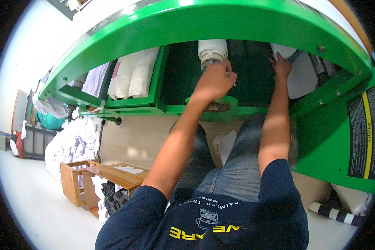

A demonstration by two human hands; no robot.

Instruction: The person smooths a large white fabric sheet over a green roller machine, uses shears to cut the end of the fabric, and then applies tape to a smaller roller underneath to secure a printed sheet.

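Under the front rim of a green machine frame (237, 18), my left hand (216, 81) is closed with curled fingers at the near end of a white roll (212, 46). A metal fitting (207, 64) shows at that end, just beyond my knuckles. What my fingers grip, if anything, is hidden. A green bracket with a round seat (218, 107) lies just below this hand. Farther right, my right hand (281, 66) reaches into the frame with its fingers apart, against the edge of a white sheet (300, 77).
White wrapped rolls (139, 77) lie in a green compartment to the left. A wooden stool (73, 183) and a cardboard box (116, 175) with a black plastic bag (113, 196) stand on the floor. Behind them is a heap of white cloth (77, 141). A green panel (329, 141) stands at right.
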